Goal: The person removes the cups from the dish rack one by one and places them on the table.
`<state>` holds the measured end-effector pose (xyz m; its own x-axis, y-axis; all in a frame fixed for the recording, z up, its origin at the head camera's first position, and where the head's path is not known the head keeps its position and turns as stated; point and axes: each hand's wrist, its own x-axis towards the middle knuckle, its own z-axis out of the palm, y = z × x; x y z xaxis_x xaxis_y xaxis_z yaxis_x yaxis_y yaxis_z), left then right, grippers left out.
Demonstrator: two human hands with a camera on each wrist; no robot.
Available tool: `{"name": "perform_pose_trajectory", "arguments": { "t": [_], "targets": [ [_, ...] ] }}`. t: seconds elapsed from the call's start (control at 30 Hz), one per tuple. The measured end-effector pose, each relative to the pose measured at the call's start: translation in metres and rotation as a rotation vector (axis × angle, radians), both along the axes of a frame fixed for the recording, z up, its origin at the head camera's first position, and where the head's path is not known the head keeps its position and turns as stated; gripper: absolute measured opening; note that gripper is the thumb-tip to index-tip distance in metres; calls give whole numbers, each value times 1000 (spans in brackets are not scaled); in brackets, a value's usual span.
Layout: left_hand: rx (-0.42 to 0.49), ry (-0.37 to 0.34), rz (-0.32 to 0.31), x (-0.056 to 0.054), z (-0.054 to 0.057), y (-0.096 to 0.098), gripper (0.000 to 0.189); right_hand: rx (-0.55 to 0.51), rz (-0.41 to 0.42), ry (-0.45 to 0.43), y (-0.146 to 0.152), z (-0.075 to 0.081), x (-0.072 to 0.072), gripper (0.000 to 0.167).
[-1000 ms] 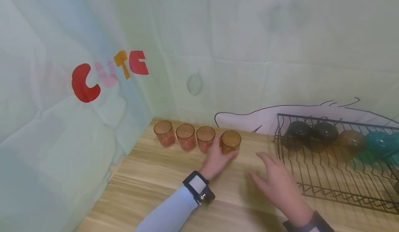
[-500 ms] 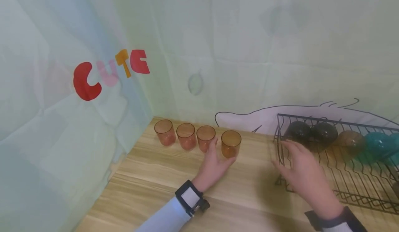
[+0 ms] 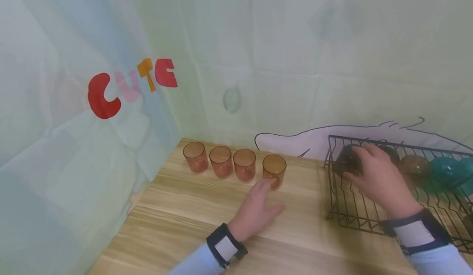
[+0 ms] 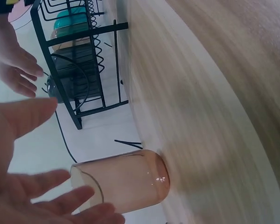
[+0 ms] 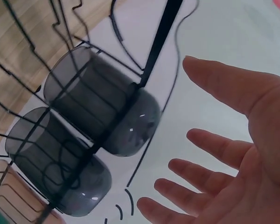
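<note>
My left hand (image 3: pixel 255 211) has its fingers spread just in front of an amber glass (image 3: pixel 275 167), which stands upright on the wooden table. In the left wrist view the fingers overlap the rim of a tinted glass (image 4: pixel 126 179). To the left, three pink glasses (image 3: pixel 195 157) stand upright in a row. My right hand (image 3: pixel 384 180) reaches over the black wire rack with thumb and fingers apart. It is nearest to the leftmost dark grey glass (image 5: pixel 102 100), which sits upside down in the rack. In the right wrist view a gap shows between the fingertips and that glass.
The black wire rack (image 3: pixel 363 228) occupies the table's right side. A second dark glass (image 5: pixel 60 163), a brown glass (image 3: pixel 415 168) and teal glasses (image 3: pixel 443 169) sit in it beside the first. A printed cloth wall (image 3: pixel 288 82) rises right behind the table (image 3: pixel 177 217).
My left hand has let go of the amber glass and drawn back toward me. My right hand has moved right, from above the table to over the dark glasses in the rack.
</note>
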<state>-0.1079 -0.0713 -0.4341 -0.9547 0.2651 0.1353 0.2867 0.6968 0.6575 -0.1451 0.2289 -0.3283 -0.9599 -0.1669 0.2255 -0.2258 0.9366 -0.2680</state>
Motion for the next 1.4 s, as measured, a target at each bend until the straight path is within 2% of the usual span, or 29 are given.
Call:
{"name": "perform_pose_trajectory", "arguments": {
  "t": [0.1,0.2,0.33,0.5,0.8,1.1,1.4],
  "targets": [
    [-63,10,-44,4,5,0,70,22,-5,-31,0,-1,-9,76],
    [-85,24,-70,6,9,0,68,33,-28,-73,-1,-3,-18,77],
    [-92,28,-85,8,12,0,66,37,-43,-111,-2,-7,-28,78],
    [-101,16,-92,9,14,0,65,36,-25,-145,0,-11,-34,78],
    [-115,35,-91,6,15,-1,63,55,-17,-128,-4,-14,-37,80],
    [-116,-8,-79,8,14,-3,62,81,-18,-75,-4,-20,-35,70],
    [-98,-30,-74,10,8,-3,62,92,-9,-73,-3,-21,-25,68]
  ]
}}
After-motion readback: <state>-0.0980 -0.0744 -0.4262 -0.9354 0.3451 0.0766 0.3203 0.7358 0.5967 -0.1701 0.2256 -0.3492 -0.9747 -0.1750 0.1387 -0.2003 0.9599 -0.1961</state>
